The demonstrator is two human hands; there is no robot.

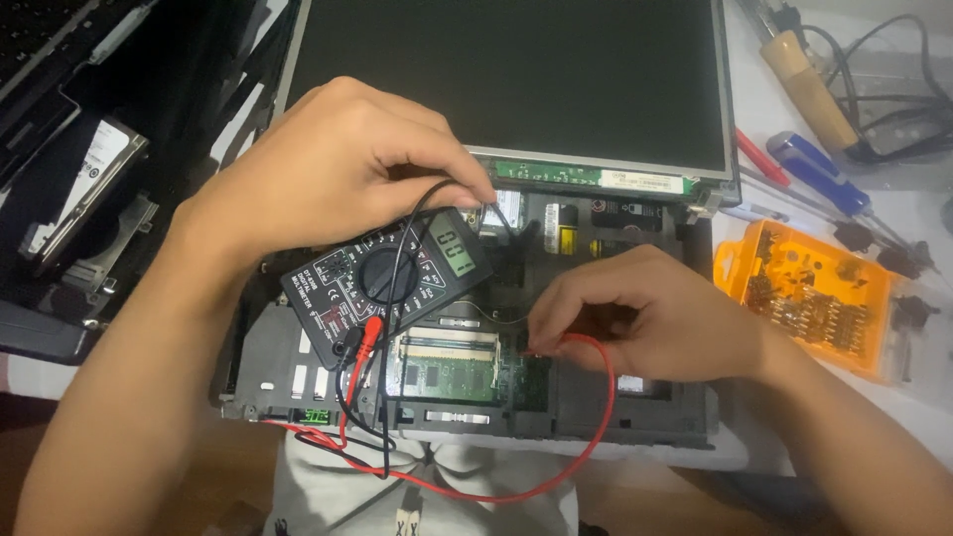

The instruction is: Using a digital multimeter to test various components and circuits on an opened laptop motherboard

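A stripped laptop (556,392) lies open in front of me, its green board and memory slot (447,362) bared, its dark screen panel (506,69) tilted back. A black multimeter (382,278) with a lit display rests on the laptop's left half. My left hand (328,169) hovers over the meter and pinches the black probe lead (437,194), its tip down near the board below the screen hinge. My right hand (645,313) pinches the red probe, pressed to the board right of the memory slot. The red lead (586,437) loops down past the laptop's front edge.
An orange case of screwdriver bits (814,293) stands open at the right. Screwdrivers with blue, red and wooden handles (809,89) and black cables lie at the back right. A removed hard drive (84,184) and another dark laptop shell sit at the left.
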